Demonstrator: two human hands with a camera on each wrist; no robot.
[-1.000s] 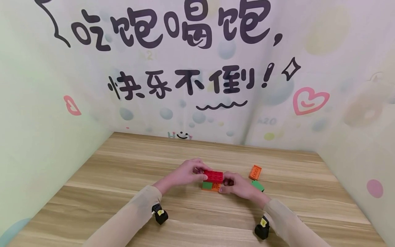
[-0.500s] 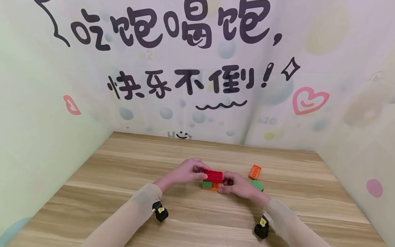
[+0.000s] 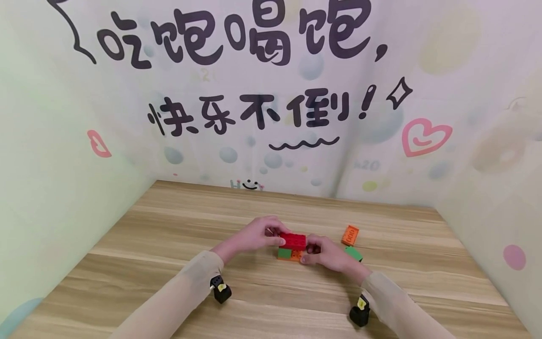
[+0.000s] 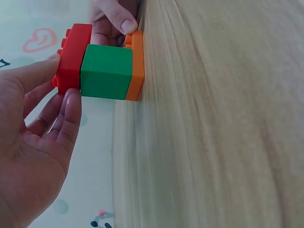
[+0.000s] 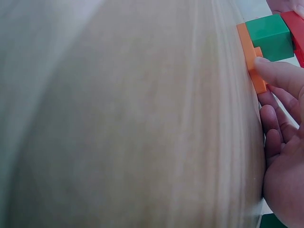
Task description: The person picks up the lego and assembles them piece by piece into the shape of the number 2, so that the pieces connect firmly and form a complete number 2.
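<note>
A red building block (image 3: 294,241) with studs on top sits over a green block (image 4: 107,71), which stands on one end of a flat orange block (image 4: 137,66). The left hand (image 3: 258,234) grips the red block by its left end, thumb and fingers on opposite sides. At the stack's right side the right hand (image 3: 328,254) pinches the orange base, with its thumb (image 5: 280,76) on the studded end. In the right wrist view the red block (image 5: 295,35) is partly cut off by the frame edge.
A loose orange block (image 3: 350,235) lies on the wooden table (image 3: 203,212) to the right of the stack. Another green block (image 3: 354,254) rests close behind the right wrist. Small black cameras (image 3: 360,311) hang from both sleeves. A printed cloth wall stands behind the table.
</note>
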